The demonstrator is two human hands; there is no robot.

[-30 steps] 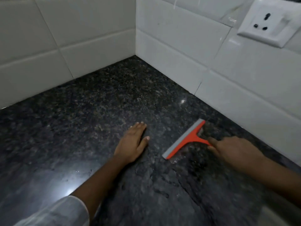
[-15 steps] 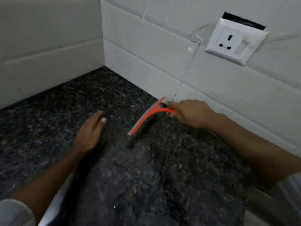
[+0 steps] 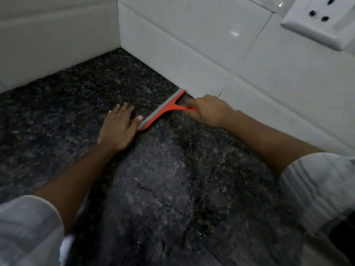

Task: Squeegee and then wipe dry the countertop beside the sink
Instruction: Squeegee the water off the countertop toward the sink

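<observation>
Fingers: left hand (image 3: 116,129) flat on counter, fingers (image 3: 123,110) straight & close together, thumb tip just beside blade's near end; right hand (image 3: 208,110) curled round squeegee handle.
Counter (image 3: 172,189): dark speckled stone, fills most of view, thin wet streaks near bottom centre.
Wall (image 3: 192,45): white tiles on 2 sides, meeting at a corner in back.
Sleeves: white, both forearms (left sleeve (image 3: 28,231) bottom left, right sleeve (image 3: 318,189) at right edge).
Socket (image 3: 322,20): white, on wall, top right.
Squeegee (image 3: 163,110): orange w/ grey blade, on counter, far end touching wall base, running diagonally toward left thumb.
</observation>
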